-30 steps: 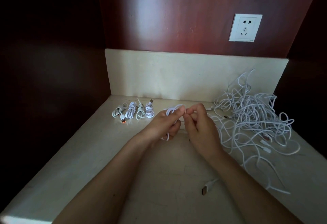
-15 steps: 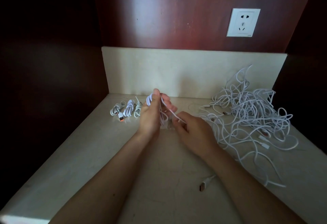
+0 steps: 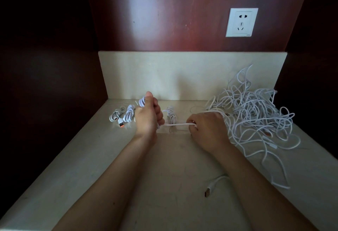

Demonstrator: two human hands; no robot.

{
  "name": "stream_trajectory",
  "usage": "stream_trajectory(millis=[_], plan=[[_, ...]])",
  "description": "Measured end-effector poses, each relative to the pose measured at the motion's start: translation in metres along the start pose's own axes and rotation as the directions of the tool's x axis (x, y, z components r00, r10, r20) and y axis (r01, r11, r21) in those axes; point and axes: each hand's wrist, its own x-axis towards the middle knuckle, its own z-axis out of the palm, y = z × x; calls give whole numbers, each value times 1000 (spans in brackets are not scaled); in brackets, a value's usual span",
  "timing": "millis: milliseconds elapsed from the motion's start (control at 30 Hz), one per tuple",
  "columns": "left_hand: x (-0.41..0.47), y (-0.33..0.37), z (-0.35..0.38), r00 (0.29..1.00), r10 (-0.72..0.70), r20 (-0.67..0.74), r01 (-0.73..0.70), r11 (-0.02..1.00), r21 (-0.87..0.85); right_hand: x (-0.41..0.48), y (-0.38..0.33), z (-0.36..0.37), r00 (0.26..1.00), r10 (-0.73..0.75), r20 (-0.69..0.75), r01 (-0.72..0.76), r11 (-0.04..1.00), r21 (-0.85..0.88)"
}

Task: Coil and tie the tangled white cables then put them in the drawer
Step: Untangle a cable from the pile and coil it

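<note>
Left hand [image 3: 149, 116] grips a coil [image 3: 142, 101]; right hand [image 3: 207, 129] pinches its taut tail [image 3: 178, 124]; a hard tug could slip the loops loose or snag the tangle [image 3: 256, 113].

My left hand [image 3: 149, 116] and right hand [image 3: 208, 130] are bare, and both forearms [image 3: 117, 172] run bare to the near edge (all that shows of me).
</note>
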Motion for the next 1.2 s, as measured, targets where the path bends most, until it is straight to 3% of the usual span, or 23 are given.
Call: stream_trajectory(millis=[33, 100, 167, 267, 367, 467, 567, 700, 800, 900, 1033, 1200], plan=[[1, -2, -4, 997, 67, 36, -72, 984, 166, -1, 0, -1, 1000, 16, 16, -16, 1000, 16], [1, -7, -13, 953, 186, 239, -286, 812, 509, -2, 1, -3, 999, 31, 19, -33, 995, 91], [-3, -13, -16, 889, 64, 453, -387, 632, 671, -3, 2, -6, 1000, 8, 0, -8, 989, 150], [-8, -15, -13, 819, -194, 541, -405, 473, 783, -3, 3, -5, 998, -44, -37, 51, 971, 232], [-8, -10, -16, 789, -276, 549, -301, 606, 737, -4, 1, -6, 993, -44, -113, 81, 935, 344], [-9, -6, -15, 863, -187, 469, -136, 809, 572, -4, -4, -7, 978, -5, -209, 93, 904, 416], [-8, -9, -9, 927, -188, 325, 34, 904, 426, -5, -8, -7, 972, 21, -236, 93, 883, 460], [-2, -12, -12, 973, -158, 166, 81, 916, 393, -8, -3, -7, 971, 3, -238, 123, 849, 514], [-5, -15, -10, 983, -111, 148, 37, 902, 430, -8, -3, -6, 988, 15, -155, 73, 834, 547], [-5, -16, -8, 990, -43, 138, -24, 894, 448, -5, -3, -2, 980, 50, -194, 69, 825, 561], [3, -16, -12, 999, 10, 45, -29, 896, 444, -2, -4, -1, 970, -46, -239, 162, 856, 492], [6, -13, -14, 998, -8, -65, 31, 934, 356, -4, -6, -4, 970, -170, -172, 228, 880, 417]])
